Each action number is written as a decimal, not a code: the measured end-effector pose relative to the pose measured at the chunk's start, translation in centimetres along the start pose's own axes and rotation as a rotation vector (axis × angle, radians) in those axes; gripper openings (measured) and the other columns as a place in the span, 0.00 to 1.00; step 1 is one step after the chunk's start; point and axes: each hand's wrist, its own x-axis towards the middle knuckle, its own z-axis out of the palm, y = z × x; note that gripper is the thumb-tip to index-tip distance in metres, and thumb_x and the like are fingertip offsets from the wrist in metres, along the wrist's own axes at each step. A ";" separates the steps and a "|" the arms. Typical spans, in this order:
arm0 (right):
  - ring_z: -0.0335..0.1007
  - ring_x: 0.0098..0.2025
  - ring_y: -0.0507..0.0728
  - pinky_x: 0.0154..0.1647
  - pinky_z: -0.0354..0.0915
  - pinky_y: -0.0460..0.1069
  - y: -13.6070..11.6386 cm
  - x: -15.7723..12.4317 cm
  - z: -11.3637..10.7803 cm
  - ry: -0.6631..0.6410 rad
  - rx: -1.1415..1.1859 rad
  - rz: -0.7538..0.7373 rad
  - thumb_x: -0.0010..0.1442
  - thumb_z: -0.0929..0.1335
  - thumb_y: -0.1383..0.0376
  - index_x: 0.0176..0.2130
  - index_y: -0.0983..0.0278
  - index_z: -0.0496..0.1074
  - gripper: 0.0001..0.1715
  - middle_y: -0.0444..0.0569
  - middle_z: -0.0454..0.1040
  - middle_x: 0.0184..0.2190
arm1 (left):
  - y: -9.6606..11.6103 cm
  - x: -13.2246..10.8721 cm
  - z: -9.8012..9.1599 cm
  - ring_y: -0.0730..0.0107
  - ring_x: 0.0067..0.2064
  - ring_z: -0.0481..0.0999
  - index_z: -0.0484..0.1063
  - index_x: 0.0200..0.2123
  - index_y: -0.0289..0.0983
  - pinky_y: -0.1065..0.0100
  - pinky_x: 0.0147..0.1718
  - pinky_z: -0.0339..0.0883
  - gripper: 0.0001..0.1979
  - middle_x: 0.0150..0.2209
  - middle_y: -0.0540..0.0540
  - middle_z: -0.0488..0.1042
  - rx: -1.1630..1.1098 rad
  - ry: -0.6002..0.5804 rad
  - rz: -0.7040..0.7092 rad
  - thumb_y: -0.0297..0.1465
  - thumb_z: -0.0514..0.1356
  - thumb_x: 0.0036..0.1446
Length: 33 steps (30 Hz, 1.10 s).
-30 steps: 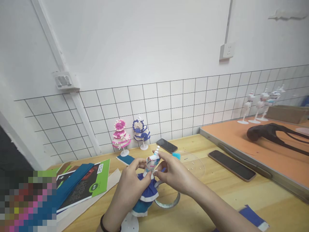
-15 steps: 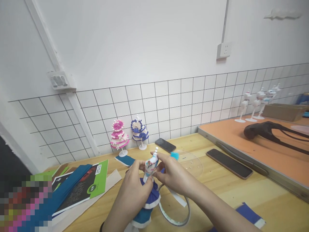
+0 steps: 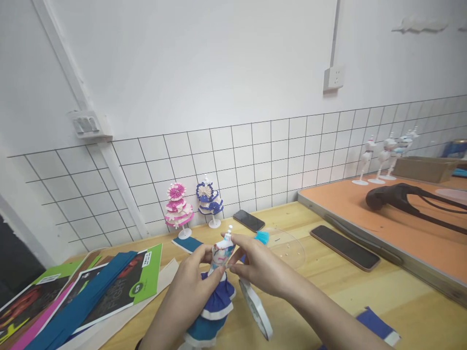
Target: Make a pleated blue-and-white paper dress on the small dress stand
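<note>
The left hand [image 3: 191,287] is closed, its thumb and curled fingers gripping the torso of a small white mannequin [image 3: 219,256] with coloured markings. The right hand [image 3: 260,265], half-curled, touches the mannequin's other side; whether it pinches anything is unclear. The mannequin leans at the near side of the pale wooden desk [image 3: 341,284], wearing a gathered, tiered dark-blue and teal skirt [image 3: 218,306] edged in white.

Mannequin [image 3: 219,296] between left hand [image 3: 189,287] and right hand [image 3: 262,265]; magazines [image 3: 120,291] left, phone [image 3: 345,247] right (second phone [image 3: 248,220] behind, near wall [image 3: 255,175]).
</note>
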 end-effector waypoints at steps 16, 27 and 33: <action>0.71 0.33 0.53 0.28 0.63 0.43 2.6 1.3 3.4 -0.077 0.305 0.239 0.40 0.70 0.77 0.39 0.64 0.72 0.23 0.43 0.72 0.30 | -0.8 -0.1 -2.4 0.62 0.38 0.72 0.69 0.34 0.41 0.67 0.37 0.58 0.09 0.33 0.50 0.76 0.509 -0.072 0.105 0.26 0.52 0.51; 0.63 0.25 0.49 0.27 0.59 0.43 3.2 0.8 5.2 -0.152 0.326 0.352 0.45 0.73 0.63 0.31 0.69 0.75 0.12 0.43 0.71 0.22 | -1.3 -0.4 -3.6 0.64 0.38 0.71 0.67 0.33 0.41 0.68 0.35 0.56 0.09 0.33 0.50 0.74 0.634 -0.003 0.099 0.24 0.51 0.49; 0.61 0.24 0.49 0.26 0.57 0.43 1.7 0.7 7.0 -0.177 0.317 0.298 0.48 0.71 0.64 0.26 0.69 0.77 0.08 0.42 0.71 0.20 | -1.5 -0.5 -3.7 0.63 0.40 0.72 0.70 0.37 0.43 0.67 0.39 0.57 0.12 0.36 0.50 0.75 0.599 0.020 0.089 0.25 0.52 0.51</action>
